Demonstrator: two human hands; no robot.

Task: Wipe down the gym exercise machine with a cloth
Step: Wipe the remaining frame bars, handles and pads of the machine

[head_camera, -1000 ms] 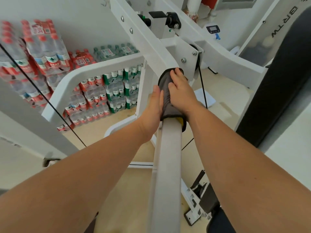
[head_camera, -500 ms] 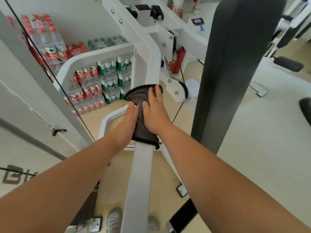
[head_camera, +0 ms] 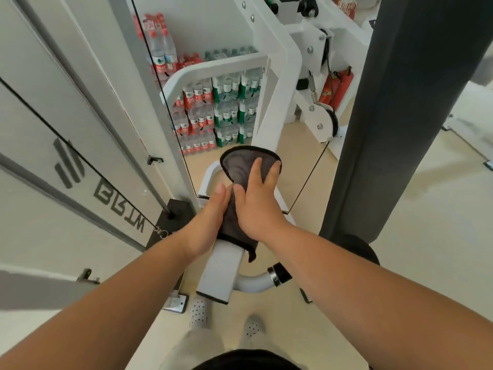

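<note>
The cloth (head_camera: 240, 166) is lying draped over the white bar (head_camera: 221, 273) of the machine (head_camera: 277, 76). Its far end is fanning out past the fingertips, and its near edge is hanging off the bar's right side. The left hand (head_camera: 210, 217) is grasping the cloth-wrapped bar from the left, thumb on top, with its fingers passing under the bar and out of sight. The right hand (head_camera: 256, 209) is pressing flat on the cloth, fingers straight and spread. The cloth is hiding the stretch of bar beneath both hands.

A curved handle (head_camera: 253, 283) is showing just below the bar's near end, its black grip partly covered by the right forearm. A dark upright pad (head_camera: 400, 116) is blocking the right side and running off the top edge.

Behind the machine, shrink-wrapped packs (head_camera: 213, 113) are holding water bottles with red and green labels, partly screened by its white arms. Two shoes (head_camera: 198, 315) are standing on the floor (head_camera: 426, 236), only their toes showing.
</note>
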